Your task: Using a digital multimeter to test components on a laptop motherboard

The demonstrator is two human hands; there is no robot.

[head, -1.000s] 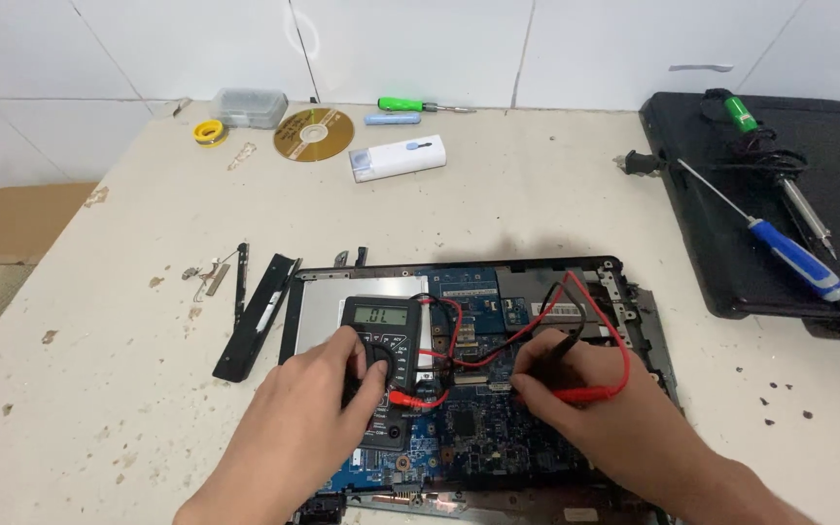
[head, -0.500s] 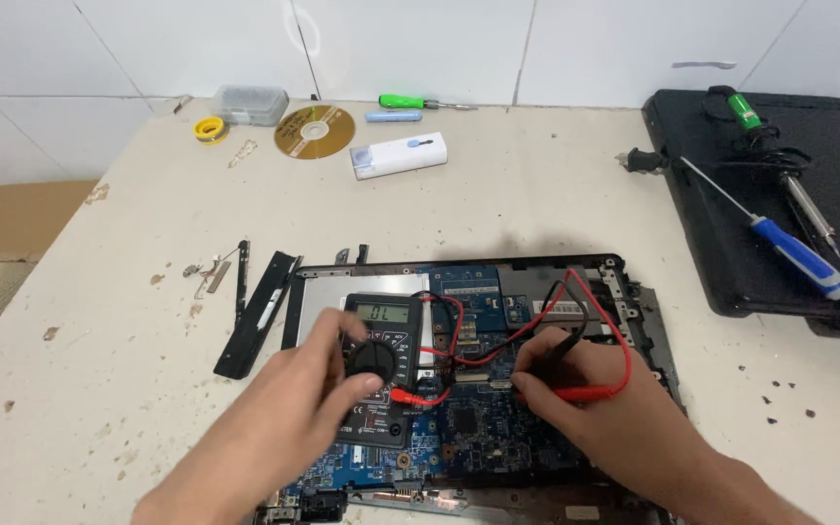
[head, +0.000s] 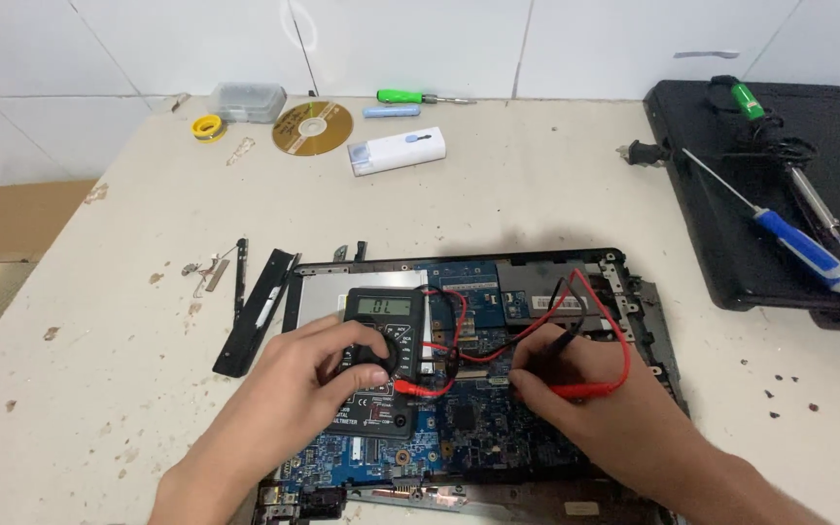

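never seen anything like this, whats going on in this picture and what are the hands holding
This is one view from a camera worn on a person's head, looking down at their own two bare hands over a pale, stained table.

In front of them lies an opened laptop base, its blue circuit board showing. A black multimeter rests on it. The left hand has its fingers on the meter's round dial. The right hand holds the red probe and the black probe, tips towards the board, with wires running back to the meter.

Further off are a gold disc, a white box, a green screwdriver and, on a second black laptop at the right, a blue-handled screwdriver.
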